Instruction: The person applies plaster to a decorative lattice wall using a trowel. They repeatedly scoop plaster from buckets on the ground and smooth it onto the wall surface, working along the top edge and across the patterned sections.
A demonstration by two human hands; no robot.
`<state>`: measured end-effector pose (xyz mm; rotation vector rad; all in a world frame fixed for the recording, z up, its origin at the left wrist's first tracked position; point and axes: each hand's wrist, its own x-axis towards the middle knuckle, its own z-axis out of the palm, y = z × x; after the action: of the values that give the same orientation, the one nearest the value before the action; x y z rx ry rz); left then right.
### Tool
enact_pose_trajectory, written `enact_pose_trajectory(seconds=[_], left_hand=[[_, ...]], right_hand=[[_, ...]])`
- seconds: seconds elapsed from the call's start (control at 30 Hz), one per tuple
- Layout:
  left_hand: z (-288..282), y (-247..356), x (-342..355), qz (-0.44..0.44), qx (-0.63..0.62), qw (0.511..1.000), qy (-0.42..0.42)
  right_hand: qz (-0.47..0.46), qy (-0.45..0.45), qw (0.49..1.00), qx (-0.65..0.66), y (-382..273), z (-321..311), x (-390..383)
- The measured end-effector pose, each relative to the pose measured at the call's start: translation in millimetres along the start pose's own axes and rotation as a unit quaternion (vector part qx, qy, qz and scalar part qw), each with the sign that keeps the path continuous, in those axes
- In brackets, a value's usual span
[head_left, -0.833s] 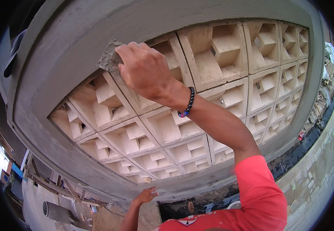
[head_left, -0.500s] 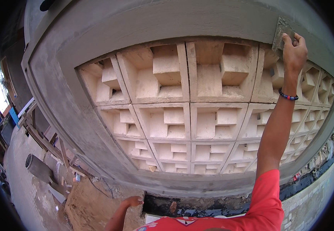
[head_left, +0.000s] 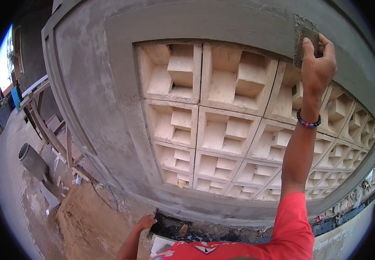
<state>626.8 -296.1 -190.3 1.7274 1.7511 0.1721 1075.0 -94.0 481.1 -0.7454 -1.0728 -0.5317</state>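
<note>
My right hand (head_left: 319, 60) is closed round the grip of a small rectangular plastering trowel (head_left: 310, 38), grey with mortar. The arm reaches up, and the tool lies against the smooth grey plaster band (head_left: 222, 24) above a panel of pale breeze blocks (head_left: 233, 80). A rough patch of mortar (head_left: 303, 21) shows on the band right beside the blade. My left hand (head_left: 146, 222) hangs low by my side, away from the wall, with loosely bent fingers and nothing seen in it.
A dark wet ditch (head_left: 222, 234) runs along the wall's foot. Left of it lies a sand heap (head_left: 81, 212). Farther left stand a grey concrete cylinder (head_left: 33, 160) and wooden planks (head_left: 49, 130). Loose rubble (head_left: 347, 208) lies at the right along the wall.
The view has swung, so the block panel looks tilted and shifted. The trowel's blade has turned more upright and stays on the top band. My left hand remains low and empty.
</note>
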Motion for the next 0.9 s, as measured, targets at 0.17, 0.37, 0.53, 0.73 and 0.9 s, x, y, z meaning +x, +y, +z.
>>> enact_pose_trajectory(seconds=[0.17,0.37,0.53,0.73,0.9], left_hand=[[29.6,-50.9,-40.5,-0.158,-0.049,0.983,-0.075],[40.3,-114.0,-47.5,-0.149,-0.071,0.986,0.018],[-13.8,-64.0,-18.7,-0.124,-0.098,0.984,0.081],[37.3,-86.1,-66.8,-0.18,-0.248,0.931,0.198],[159.6,-168.5,-102.1,-0.287,-0.119,0.947,-0.083]], right_hand=[[0.088,0.07,0.969,-0.218,84.4,-27.2,51.5],[-0.034,-0.023,0.997,-0.061,-61.5,110.6,-44.0],[-0.225,-0.212,0.951,0.011,-127.4,152.1,-96.7],[0.046,0.038,0.992,-0.116,-3.8,59.9,-5.7],[0.083,0.008,0.982,-0.171,-33.9,85.6,-33.3]])
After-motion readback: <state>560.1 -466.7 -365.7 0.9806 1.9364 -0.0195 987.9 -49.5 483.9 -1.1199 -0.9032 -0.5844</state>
